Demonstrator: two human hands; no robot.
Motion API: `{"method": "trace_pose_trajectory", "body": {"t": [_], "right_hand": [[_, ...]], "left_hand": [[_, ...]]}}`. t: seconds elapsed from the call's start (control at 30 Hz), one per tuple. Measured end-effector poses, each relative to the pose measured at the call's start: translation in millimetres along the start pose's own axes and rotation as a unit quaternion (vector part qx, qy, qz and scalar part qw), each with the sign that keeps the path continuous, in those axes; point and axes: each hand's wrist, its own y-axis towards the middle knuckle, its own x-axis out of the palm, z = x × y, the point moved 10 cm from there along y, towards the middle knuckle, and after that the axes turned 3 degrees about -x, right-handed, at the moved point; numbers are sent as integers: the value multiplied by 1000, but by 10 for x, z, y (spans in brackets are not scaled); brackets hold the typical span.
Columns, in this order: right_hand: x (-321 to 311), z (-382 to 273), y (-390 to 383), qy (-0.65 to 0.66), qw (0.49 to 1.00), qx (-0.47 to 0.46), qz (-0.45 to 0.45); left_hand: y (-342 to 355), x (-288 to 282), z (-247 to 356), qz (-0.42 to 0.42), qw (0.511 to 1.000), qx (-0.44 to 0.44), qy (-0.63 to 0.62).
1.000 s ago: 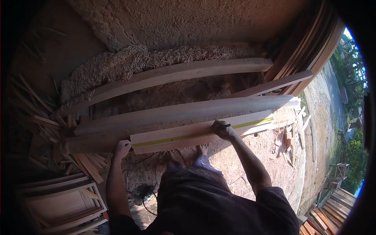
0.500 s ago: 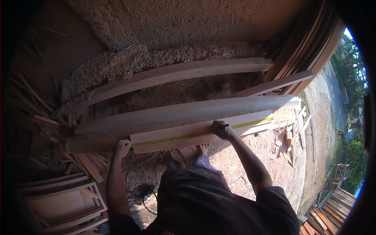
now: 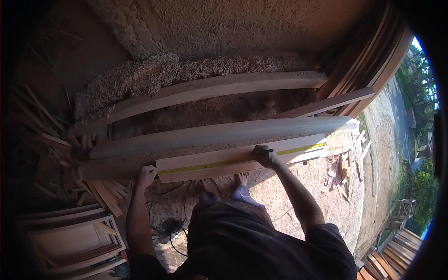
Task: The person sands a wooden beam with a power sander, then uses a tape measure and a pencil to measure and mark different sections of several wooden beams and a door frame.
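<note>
A pale planed board point(image 3: 200, 159) lies lengthwise across the bench in front of me. Along it runs a yellow tape measure point(image 3: 210, 165), stretched out nearly to the board's right end. At the left end my left hand point(image 3: 146, 176) is closed around the end of the tape; the fingers hide what part they grip. My right hand point(image 3: 267, 157) rests on the board past its middle, closed, over the tape. A short dark pencil-like stick point(image 3: 270, 150) pokes out of its fingers.
Behind the board lies a long grey-white beam point(image 3: 224, 134), with another beam point(image 3: 210, 88) beyond it beside a heap of wood shavings point(image 3: 140, 77). Planks point(image 3: 368, 60) lean at the far right. Framed panels point(image 3: 70, 240) stand lower left, near offcuts point(image 3: 105, 198). A cable point(image 3: 173, 245) trails on the floor.
Both hands, the tape and the board keep their places. The view has shifted very slightly.
</note>
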Motion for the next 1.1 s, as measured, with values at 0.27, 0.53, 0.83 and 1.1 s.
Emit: {"method": "trace_pose_trajectory", "body": {"t": [0.27,0.53,0.83,1.1], "right_hand": [[-50,56,-19,-14,1000,-23,17],[121,53,-568,368,927,71,28],[906,252,-1114,561,794,233,23],[561,-723,-664,369,910,119,147]], "left_hand": [[-5,-9,176,-20,999,-34,0],[-416,-103,410,26,992,-86,92],[-1128,679,1372,-57,997,26,-37],[-1789,988,848,57,958,-65,-275]]}}
